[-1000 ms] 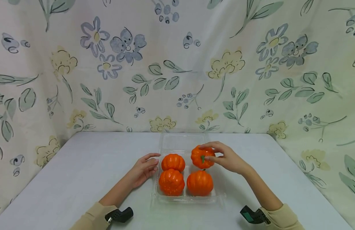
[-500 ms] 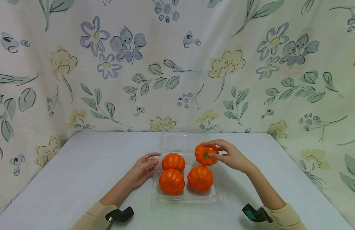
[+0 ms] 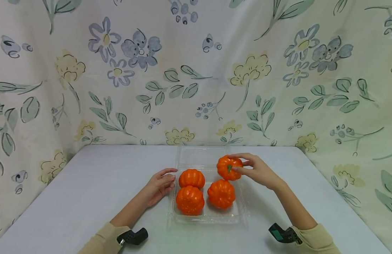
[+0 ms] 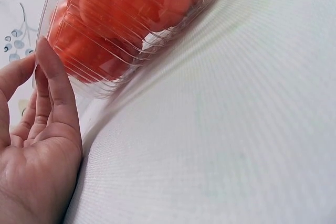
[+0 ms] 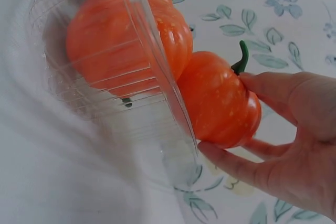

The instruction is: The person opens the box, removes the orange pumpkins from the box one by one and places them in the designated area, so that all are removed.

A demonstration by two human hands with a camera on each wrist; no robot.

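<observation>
A clear plastic container (image 3: 211, 219), its lid (image 3: 200, 155) folded back, stands mid-table. Three orange toy pumpkins sit inside: two in the left half, a back-left pumpkin (image 3: 191, 178) and a front-left pumpkin (image 3: 190, 200), plus a front-right pumpkin (image 3: 221, 194). My right hand (image 3: 260, 171) pinches a fourth pumpkin (image 3: 225, 167) between thumb and fingers. In the right wrist view this held pumpkin (image 5: 223, 100), green stem beside the thumb, is above the rim and overlaps the pumpkin behind it. At the container's left side, my left hand (image 3: 159, 187) pinches the rim (image 4: 44, 30).
The white tabletop (image 3: 88, 187) extends on both sides of the container. A floral cloth (image 3: 196, 88) hangs behind the table and along its sides. Each sleeve carries a black wrist device, one left device (image 3: 132, 237) and one right device (image 3: 284, 234).
My right hand has lifted the pumpkin up and to the right. The front-right pumpkin has tipped and shifted slightly backward in the container. My left hand stays at the rim.
</observation>
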